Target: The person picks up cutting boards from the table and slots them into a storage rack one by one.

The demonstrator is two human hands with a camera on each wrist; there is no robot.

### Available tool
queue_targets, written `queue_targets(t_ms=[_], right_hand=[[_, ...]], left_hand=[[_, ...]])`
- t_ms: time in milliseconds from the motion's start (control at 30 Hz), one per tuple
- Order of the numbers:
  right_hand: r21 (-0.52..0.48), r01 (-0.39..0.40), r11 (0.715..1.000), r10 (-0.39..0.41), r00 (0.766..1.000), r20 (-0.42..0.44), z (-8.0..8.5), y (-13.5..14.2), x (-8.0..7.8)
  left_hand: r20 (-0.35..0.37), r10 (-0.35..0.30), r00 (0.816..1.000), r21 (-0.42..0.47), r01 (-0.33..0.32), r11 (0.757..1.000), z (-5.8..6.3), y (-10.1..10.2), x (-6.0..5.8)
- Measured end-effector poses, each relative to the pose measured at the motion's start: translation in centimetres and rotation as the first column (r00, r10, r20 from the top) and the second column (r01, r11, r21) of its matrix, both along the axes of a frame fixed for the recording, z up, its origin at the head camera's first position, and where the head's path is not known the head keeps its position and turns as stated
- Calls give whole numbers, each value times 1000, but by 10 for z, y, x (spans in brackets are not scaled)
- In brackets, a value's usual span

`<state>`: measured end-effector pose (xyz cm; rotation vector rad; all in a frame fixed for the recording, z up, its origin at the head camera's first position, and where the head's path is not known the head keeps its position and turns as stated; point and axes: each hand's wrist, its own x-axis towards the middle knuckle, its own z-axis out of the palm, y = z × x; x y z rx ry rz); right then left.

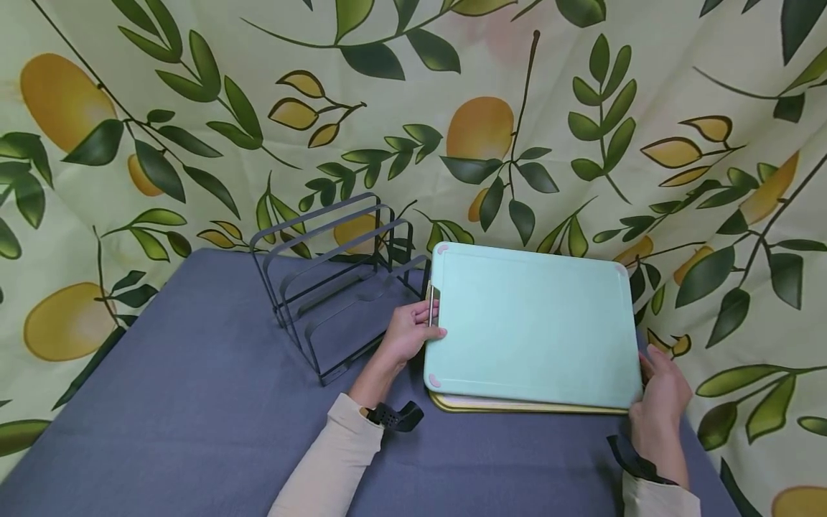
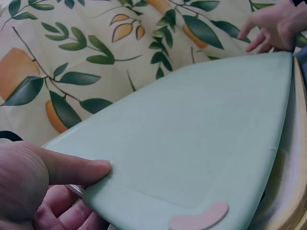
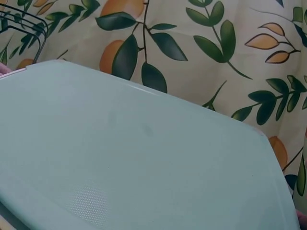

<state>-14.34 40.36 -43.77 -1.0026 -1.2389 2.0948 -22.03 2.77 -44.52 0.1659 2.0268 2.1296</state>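
A mint-green cutting board (image 1: 530,323) with pink corner patches is tilted up above another board. My left hand (image 1: 410,330) grips its left end at the handle slot, the thumb (image 2: 91,170) on the face and the other fingers behind. At the opposite end my right hand (image 1: 662,395) is against the board's right edge, its fingers (image 2: 261,36) loosely extended beside the corner. Beneath lies a yellow-rimmed board (image 1: 530,408) with a pale surface, mostly hidden. In the right wrist view the mint-green board (image 3: 153,158) covers most of the picture.
A dark metal rack (image 1: 310,287) with several upright loops stands left of the boards, close to my left hand. Everything rests on a blue-grey table cloth (image 1: 161,402). Behind hangs a curtain (image 1: 400,93) printed with leaves and fruit.
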Motion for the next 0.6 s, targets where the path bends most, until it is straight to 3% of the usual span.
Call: queue_targets(t_ms=[233, 400, 600], right_hand=[[-27, -10, 1000, 10, 1000, 17, 3, 0, 0], [-47, -59, 997, 61, 997, 38, 5, 1, -1], [20, -124, 992, 119, 978, 170, 8, 1, 0]], left_hand=[[10, 1, 1000, 3, -1, 1000, 2, 0, -1], [-6, -3, 1000, -4, 3, 1000, 2, -2, -3], [-27, -21, 999, -8, 21, 1000, 4, -4, -4]])
